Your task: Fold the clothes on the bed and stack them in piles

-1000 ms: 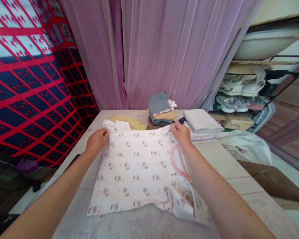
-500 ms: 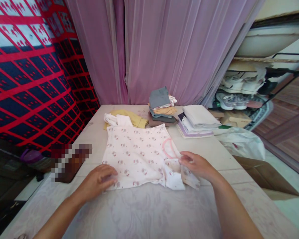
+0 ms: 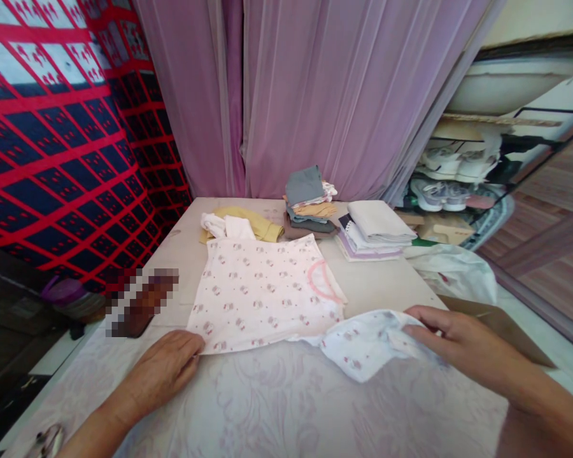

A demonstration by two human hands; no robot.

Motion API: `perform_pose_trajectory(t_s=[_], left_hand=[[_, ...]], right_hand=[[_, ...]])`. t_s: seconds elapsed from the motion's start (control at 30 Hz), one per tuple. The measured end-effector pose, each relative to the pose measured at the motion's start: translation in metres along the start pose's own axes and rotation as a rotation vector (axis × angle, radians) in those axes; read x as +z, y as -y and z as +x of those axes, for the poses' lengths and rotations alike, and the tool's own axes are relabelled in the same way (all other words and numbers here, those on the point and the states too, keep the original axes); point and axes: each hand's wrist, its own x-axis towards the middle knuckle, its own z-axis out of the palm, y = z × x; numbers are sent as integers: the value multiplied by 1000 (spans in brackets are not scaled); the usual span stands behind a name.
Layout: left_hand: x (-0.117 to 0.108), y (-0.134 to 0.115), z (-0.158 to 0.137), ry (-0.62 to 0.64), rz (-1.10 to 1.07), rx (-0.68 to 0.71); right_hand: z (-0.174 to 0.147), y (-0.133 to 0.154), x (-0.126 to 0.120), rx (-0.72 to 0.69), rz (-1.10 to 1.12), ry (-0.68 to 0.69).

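Observation:
A small white shirt [image 3: 253, 289] with a printed pattern and a pink-trimmed neckline lies spread on the cloth-covered table [image 3: 248, 407]. Its neck faces right and its hem faces left. At the near left corner of the hem, my left hand [image 3: 174, 362] has its fingers closed on the fabric. My right hand [image 3: 451, 337] pinches the end of the near sleeve [image 3: 363, 340], holding it stretched out to the right and slightly lifted.
Behind the shirt lie yellow and white garments [image 3: 248, 224]. A stack of folded clothes [image 3: 308, 203] and a pile of folded white cloths [image 3: 377, 229] stand farther right. A blurred-out dark object [image 3: 143, 308] rests on the left. Shoes [image 3: 442, 194] sit on a rack.
My right hand has moved right, pulling the bunched sleeve outward. My left hand has slid left and nearer to the hem corner, and its fingers have closed there.

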Motion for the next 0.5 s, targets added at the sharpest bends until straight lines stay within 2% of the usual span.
perform_pose_trajectory(t_s=[0.1,0.17,0.27,0.37,0.43,0.5], left_hand=[[-1,6,7,9,-15,-43],[-2,13,18,-41,-61,-98],[-4,26,43,-124,-152,-241],[-4,34,69,-134,-239,-424],[-1,36,82,-125,-311,-529],[5,36,86,-114,-395,-607]], right_hand=[[25,4,-9,-45,-119,-44],[57,11,-7,-68,-221,-153],[115,30,2,-87,-350,-335],[163,47,14,-218,-332,-440],[175,50,25,-304,-296,-504],[168,46,40,-266,-256,-527]])
